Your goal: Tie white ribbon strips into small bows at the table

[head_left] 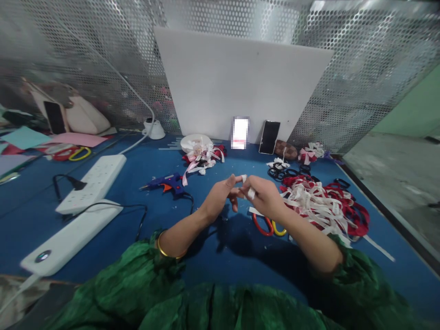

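Note:
My left hand point(220, 196) and my right hand point(264, 196) meet above the blue table point(144, 238), both pinching a short piece of white ribbon point(248, 185) between the fingertips. Red and yellow handled scissors point(268, 226) lie on the table just under my right wrist. A heap of cut white and red ribbon strips point(321, 204) lies right of my right hand. A blue glue gun point(165, 183) rests left of my left hand, its black cord trailing toward me.
Finished ribbon bows point(202, 158) lie by a white dish at the back. Black hair ties point(287, 172), a phone point(269, 137) and a white board point(240, 82) stand behind. Two white power strips point(92, 176) sit at the left. Perforated metal walls enclose the table.

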`<action>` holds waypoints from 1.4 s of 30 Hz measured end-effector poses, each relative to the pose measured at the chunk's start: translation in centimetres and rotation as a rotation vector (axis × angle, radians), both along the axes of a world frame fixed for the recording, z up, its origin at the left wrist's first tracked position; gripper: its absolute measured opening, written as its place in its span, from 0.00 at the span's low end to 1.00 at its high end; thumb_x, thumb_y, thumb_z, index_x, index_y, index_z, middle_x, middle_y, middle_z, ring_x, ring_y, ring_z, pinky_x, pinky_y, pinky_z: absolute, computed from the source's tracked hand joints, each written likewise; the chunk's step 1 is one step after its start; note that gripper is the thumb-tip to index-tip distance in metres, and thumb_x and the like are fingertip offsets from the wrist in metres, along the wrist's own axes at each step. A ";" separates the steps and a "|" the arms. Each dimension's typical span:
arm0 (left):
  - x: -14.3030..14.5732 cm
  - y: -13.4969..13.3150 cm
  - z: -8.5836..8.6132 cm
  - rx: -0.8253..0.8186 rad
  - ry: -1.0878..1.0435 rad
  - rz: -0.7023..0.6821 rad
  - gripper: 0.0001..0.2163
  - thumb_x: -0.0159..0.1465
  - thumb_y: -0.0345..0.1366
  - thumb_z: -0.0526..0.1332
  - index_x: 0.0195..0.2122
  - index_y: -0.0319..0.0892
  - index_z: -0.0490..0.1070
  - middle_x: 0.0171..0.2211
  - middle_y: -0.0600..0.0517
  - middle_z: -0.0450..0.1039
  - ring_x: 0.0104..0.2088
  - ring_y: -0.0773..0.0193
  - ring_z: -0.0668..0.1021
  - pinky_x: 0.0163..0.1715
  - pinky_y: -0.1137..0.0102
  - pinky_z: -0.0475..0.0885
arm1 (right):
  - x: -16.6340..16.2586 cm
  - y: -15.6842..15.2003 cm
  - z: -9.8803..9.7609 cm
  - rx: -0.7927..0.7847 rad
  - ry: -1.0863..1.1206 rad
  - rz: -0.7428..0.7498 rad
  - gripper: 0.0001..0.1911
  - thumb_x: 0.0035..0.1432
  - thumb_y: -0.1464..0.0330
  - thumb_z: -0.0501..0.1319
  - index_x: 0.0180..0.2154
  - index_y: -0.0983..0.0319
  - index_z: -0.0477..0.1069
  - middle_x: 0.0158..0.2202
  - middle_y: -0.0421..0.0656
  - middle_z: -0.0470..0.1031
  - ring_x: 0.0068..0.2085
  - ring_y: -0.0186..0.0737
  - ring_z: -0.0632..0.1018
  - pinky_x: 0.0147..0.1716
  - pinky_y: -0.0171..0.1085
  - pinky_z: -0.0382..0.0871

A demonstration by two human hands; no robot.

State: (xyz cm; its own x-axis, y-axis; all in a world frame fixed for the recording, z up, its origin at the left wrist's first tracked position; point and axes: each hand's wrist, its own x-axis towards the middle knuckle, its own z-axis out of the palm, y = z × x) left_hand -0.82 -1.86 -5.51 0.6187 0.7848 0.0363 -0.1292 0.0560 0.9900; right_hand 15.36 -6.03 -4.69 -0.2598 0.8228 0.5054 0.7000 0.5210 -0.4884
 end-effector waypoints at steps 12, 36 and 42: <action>1.4 -1.5 -0.3 -0.036 -0.049 0.417 0.12 0.55 0.41 0.64 0.32 0.36 0.76 0.12 0.56 0.67 0.10 0.74 0.63 0.09 0.77 0.50 | -2.4 -0.7 -0.2 -0.240 0.770 -0.034 0.14 0.59 0.61 0.56 0.25 0.60 0.60 0.20 0.36 0.61 0.25 0.33 0.64 0.28 0.34 0.58; 1.7 -1.4 -0.8 -0.277 -0.329 0.335 0.09 0.53 0.36 0.67 0.33 0.37 0.75 0.20 0.56 0.71 0.16 0.78 0.68 0.21 0.80 0.67 | -2.0 -0.7 0.5 -0.220 0.703 -0.031 0.16 0.58 0.59 0.57 0.24 0.61 0.60 0.20 0.35 0.60 0.24 0.32 0.61 0.26 0.33 0.56; 1.8 -1.3 -0.6 -0.463 -0.419 0.233 0.08 0.52 0.32 0.66 0.33 0.35 0.73 0.16 0.59 0.66 0.14 0.80 0.64 0.27 0.79 0.71 | -1.8 -0.4 0.6 -0.260 0.782 -0.021 0.16 0.57 0.59 0.58 0.23 0.61 0.60 0.18 0.34 0.60 0.23 0.31 0.61 0.27 0.33 0.56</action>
